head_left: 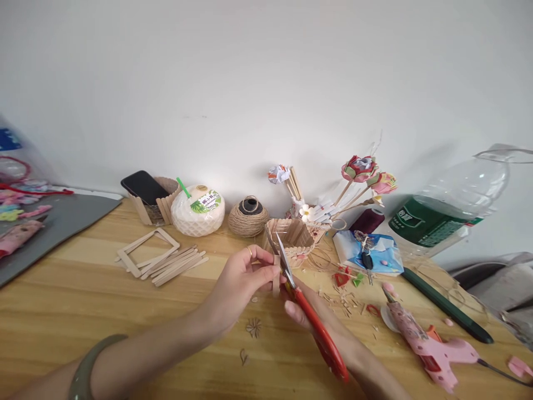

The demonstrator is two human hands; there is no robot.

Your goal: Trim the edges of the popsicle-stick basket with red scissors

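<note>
My left hand (245,272), with a ring on one finger, pinches a short pale strip (276,280) upright between thumb and fingertips. It looks like a piece of craft stick, though I cannot be sure. In my right hand (320,316) are red-handled scissors (310,311). Their blades are slightly apart, point away from me and are right beside the strip. Behind the blades stands a small basket of craft sticks (293,236). On the table below my hands lie a small flower-like twine piece (254,328) and a little loop (244,356).
Loose craft sticks (177,266) and a stick frame (137,250) lie left. A wrapped coconut (199,211), twine ball (249,218) and phone in a stick holder (144,186) line the wall. At right are a pink glue gun (433,350), scraps (343,300) and a large bottle (445,211).
</note>
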